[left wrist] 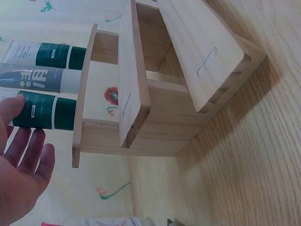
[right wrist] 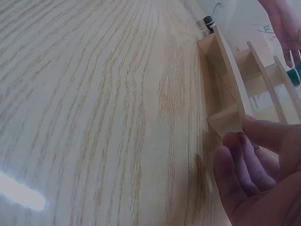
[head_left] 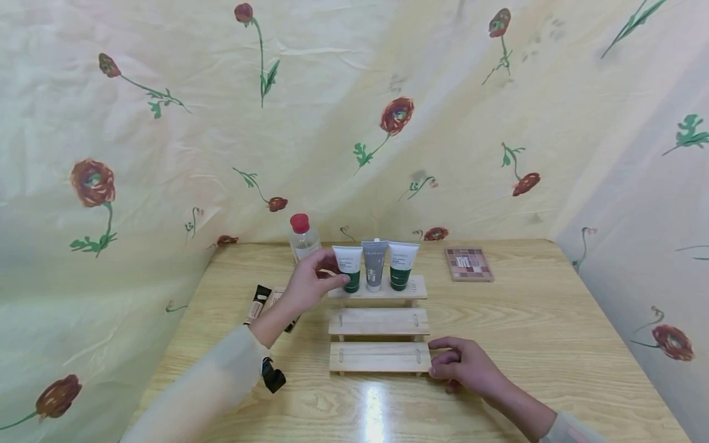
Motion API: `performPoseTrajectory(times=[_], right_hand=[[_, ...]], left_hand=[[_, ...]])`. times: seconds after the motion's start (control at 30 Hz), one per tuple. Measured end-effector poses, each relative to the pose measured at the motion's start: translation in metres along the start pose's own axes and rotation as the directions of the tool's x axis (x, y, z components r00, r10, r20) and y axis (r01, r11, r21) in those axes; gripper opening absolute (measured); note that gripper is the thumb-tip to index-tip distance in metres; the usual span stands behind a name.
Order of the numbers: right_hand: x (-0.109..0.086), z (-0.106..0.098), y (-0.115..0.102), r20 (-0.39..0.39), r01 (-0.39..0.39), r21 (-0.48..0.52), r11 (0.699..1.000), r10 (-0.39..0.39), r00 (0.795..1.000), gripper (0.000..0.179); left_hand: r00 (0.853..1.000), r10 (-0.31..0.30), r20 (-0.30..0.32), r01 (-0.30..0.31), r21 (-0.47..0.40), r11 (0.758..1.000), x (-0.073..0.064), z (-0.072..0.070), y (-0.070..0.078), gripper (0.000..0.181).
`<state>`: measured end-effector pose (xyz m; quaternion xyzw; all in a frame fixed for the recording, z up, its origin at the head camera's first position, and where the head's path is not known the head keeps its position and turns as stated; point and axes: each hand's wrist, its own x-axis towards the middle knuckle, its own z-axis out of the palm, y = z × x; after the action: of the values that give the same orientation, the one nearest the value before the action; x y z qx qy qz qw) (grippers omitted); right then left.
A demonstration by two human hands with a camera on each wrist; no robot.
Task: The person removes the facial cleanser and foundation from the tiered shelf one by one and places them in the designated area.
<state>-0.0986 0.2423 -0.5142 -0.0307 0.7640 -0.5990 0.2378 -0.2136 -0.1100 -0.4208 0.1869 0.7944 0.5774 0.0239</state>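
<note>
A three-step wooden display rack [head_left: 379,321] stands on the table. Three squeeze tubes stand cap-down in a row on its top step: a white-and-green tube [head_left: 348,264] at the left, a grey tube [head_left: 373,264] in the middle and another white-and-green tube [head_left: 402,264] at the right. My left hand [head_left: 310,280] pinches the left tube, its thumb on the green front and the other fingers behind and beside it. At the right end of the lowest step, my right hand [head_left: 465,368] pinches the rack's corner [right wrist: 243,110] between thumb and fingers.
Behind my left hand is a clear bottle with a red cap [head_left: 300,224]. A black tube [head_left: 258,303] and other small items lie left of the rack, partly hidden by my arm. A checkered palette [head_left: 469,264] lies at the back right. Flowered cloth [head_left: 343,123] hangs behind.
</note>
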Motion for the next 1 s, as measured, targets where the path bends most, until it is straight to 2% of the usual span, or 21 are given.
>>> performPoseTrajectory(times=[0.3,0.53,0.8,0.87,1.0], right_hand=[[-0.001,0.001,-0.002,-0.005,-0.013,0.003,1.000,0.013,1.000,0.064],[-0.001,0.001,-0.002,-0.002,-0.020,0.009,1.000,0.020,1.000,0.064],[-0.002,0.001,-0.004,0.002,-0.022,-0.008,1.000,0.022,1.000,0.064],[-0.002,0.001,-0.005,0.000,-0.018,-0.013,1.000,0.018,1.000,0.063],[-0.002,0.002,-0.006,0.002,-0.010,-0.014,1.000,0.010,1.000,0.063]], left_hand=[[1.000,-0.009,-0.025,0.010,0.039,0.999,-0.001,0.001,0.001,0.038],[0.999,-0.013,-0.039,0.013,-0.002,1.000,-0.006,-0.003,0.005,0.039],[0.996,-0.052,-0.078,0.053,0.015,0.998,-0.034,-0.024,0.011,0.040],[0.995,-0.058,-0.085,0.061,0.023,0.998,-0.043,-0.031,0.008,0.040],[0.987,-0.130,-0.097,0.131,0.001,0.991,-0.064,-0.045,-0.003,0.037]])
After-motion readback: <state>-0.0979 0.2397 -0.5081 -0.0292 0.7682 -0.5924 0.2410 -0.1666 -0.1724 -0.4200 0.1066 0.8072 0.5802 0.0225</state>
